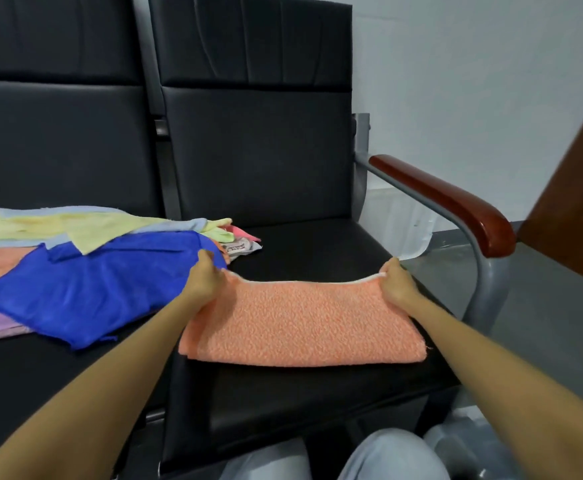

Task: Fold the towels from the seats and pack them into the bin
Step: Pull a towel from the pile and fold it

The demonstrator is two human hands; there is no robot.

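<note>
currently your left hand and right hand each pinch a far corner of the folded orange towel, lying on the right black seat beside the blue towel.

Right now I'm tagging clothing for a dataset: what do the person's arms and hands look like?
The left arm and right arm are bare, no sleeves in view. The left hand and right hand wear no gloves; no watch or ring shows. Pale blue trousers cover the knees.
</note>
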